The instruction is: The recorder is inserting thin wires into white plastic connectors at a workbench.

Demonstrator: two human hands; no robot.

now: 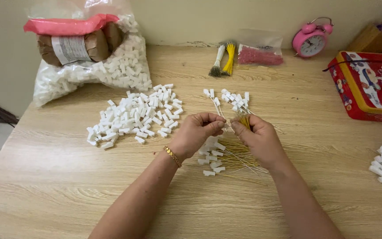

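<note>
1. While both hands meet above the worktop (288, 208), the left hand (195, 132) pinches a small white plastic piece (220, 125) at its fingertips.
2. The right hand (258, 140) grips a bundle of yellow wires (244, 120), fingers closed around it.
3. Judged best practice: feed one wire squarely, keeping the pinch close to the piece.
4. The piece sits just beside the right fingertips; finished pieces (212, 160) lie beneath the hands.

Your two forearms rise from the bottom edge and converge at the centre of the frame. Your left hand (195, 132) is curled, thumb and forefinger pinched together at its right side. Your right hand (257, 139) faces it, fingertips pinched, nearly touching the left. A bracelet circles your left wrist.
</note>
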